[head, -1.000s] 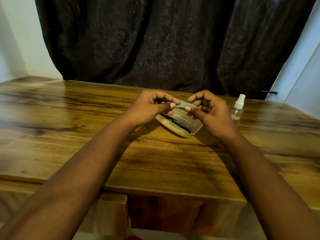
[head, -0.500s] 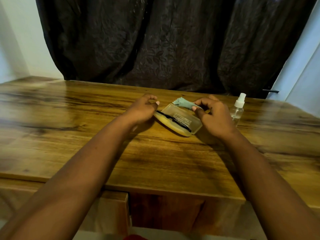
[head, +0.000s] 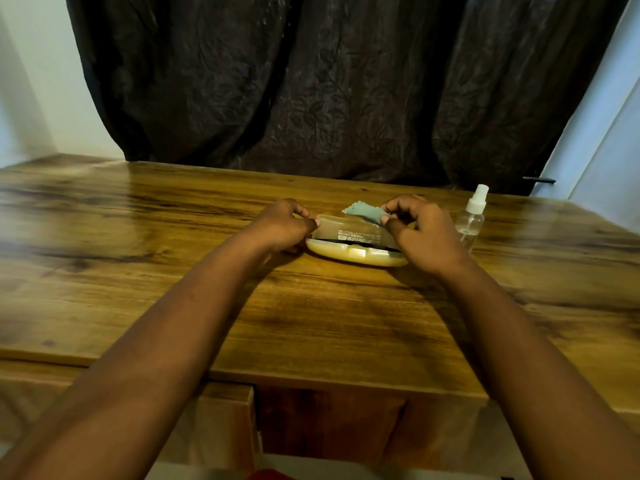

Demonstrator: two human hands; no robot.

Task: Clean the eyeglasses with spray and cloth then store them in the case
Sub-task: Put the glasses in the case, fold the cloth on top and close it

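A yellowish eyeglass case (head: 356, 253) lies on the wooden table (head: 311, 317), its translucent lid (head: 349, 231) lowered most of the way. Through the narrow gap shows a dark sliver of the black eyeglasses (head: 346, 240). My left hand (head: 280, 225) pinches the lid's left corner between thumb and forefinger. At the lid's right corner, my right hand (head: 420, 233) grips with curled fingers. The green cloth (head: 363, 213) lies just behind the lid, its right end touching my right fingertips. The clear spray bottle (head: 471, 216) stands upright right of my right hand.
A dark curtain (head: 329, 81) hangs behind the table's far edge. Pale walls show at both sides, and a dark handle (head: 540, 180) sticks out at the right. The table's near edge (head: 311, 382) runs below my forearms.
A second ago both hands held the cloth above the open case. The cloth now lies behind it, both hands have dropped to the lid's corners, and the lid has come down.
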